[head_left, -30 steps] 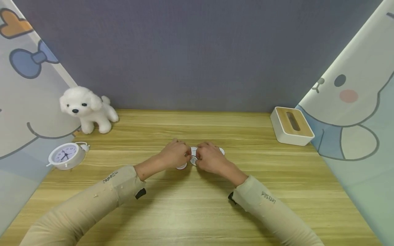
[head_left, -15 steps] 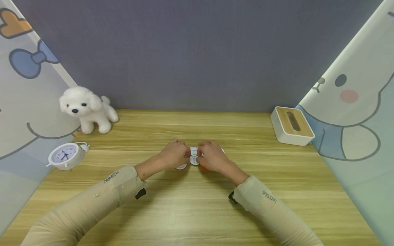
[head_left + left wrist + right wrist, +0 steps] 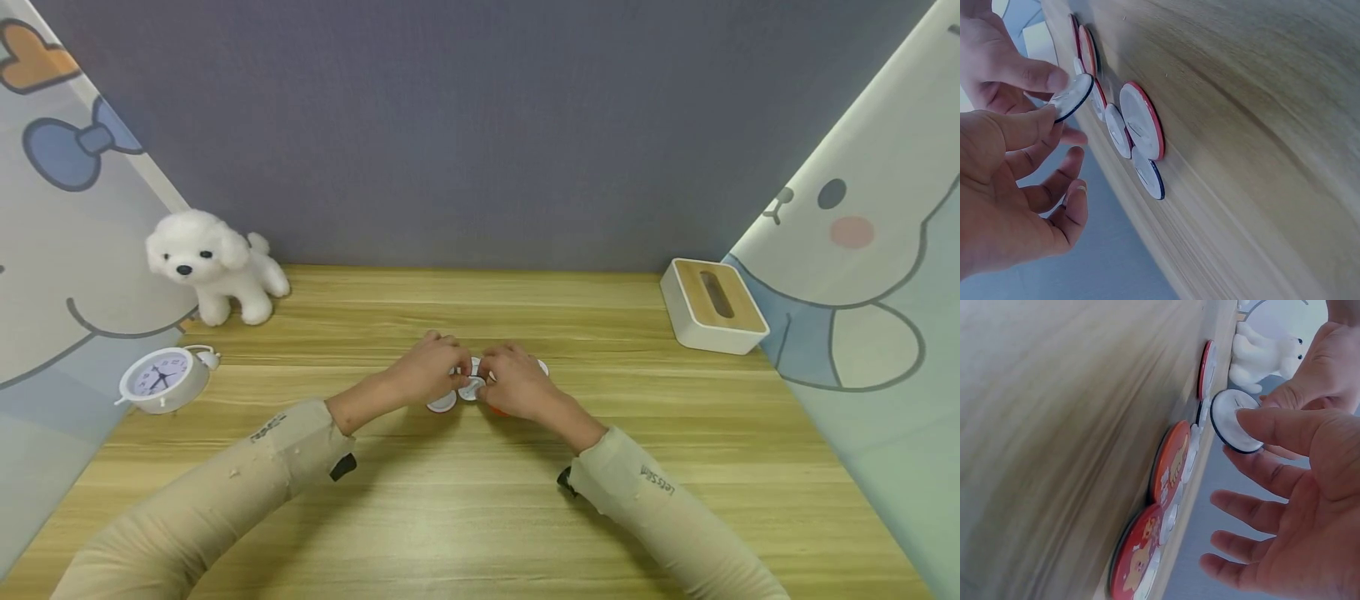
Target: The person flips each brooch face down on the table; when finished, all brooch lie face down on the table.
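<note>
In the head view, my left hand [image 3: 431, 372] and right hand [image 3: 517, 383] meet over the table's middle, with a small white-faced round disc [image 3: 471, 388] between them. The left wrist view shows its dark rim and my left thumb and forefinger pinching one edge of the disc [image 3: 1074, 97]. On the other side, my right thumb lies across the face of the disc [image 3: 1232, 422], forefinger behind it. It is tilted above the table. Below lie more discs: a white one with a red rim [image 3: 1141, 119], a dark-rimmed one [image 3: 1147, 175], and orange [image 3: 1171, 459] and red [image 3: 1138, 553] picture discs.
A white plush dog [image 3: 213, 262] stands at the back left of the wooden table [image 3: 465, 517], with a white alarm clock [image 3: 163, 379] in front of it. At the back right sits a tissue box [image 3: 712, 304] with a wooden lid. A grey panel [image 3: 480, 133] rises behind.
My left hand has shifted slightly right, showing more of the disc below it. The held disc has changed its tilt. An orange disc edge has come into view under my right hand.
</note>
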Available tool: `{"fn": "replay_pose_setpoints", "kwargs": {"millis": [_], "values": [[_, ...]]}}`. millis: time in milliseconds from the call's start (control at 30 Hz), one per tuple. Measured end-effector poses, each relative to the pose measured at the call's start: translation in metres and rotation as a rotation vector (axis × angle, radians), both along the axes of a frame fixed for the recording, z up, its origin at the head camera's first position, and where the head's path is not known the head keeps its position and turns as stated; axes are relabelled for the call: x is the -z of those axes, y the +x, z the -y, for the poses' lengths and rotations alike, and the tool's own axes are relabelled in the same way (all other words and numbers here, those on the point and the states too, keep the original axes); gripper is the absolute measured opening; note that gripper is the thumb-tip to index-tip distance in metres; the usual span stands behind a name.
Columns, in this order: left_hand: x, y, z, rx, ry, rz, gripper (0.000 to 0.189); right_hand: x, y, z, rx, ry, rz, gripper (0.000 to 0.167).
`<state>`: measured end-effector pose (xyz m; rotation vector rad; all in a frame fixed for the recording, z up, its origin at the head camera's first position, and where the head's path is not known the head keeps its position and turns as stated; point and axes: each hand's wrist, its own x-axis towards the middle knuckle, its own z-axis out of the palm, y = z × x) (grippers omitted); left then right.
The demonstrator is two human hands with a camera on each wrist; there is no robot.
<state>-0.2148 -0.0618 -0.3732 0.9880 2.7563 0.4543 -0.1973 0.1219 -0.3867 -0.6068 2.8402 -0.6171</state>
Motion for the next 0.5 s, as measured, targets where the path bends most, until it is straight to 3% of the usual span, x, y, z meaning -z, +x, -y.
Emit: {"fn": "replay_pose_setpoints", "kwargs": {"millis": [300,500], "values": [[0.0020,-0.0007,-0.0025,0.045,-0.062,-0.064,0.008,-0.0019,0.0003,-0.0019,-0.010,-0.022,-0.010,0.004],[0.0034,-0.0028,-0.0027,0.065,-0.047,-0.046,0.008,-0.0014,-0.0022,-0.0028,-0.076,-0.006,0.026,0.011]]}}
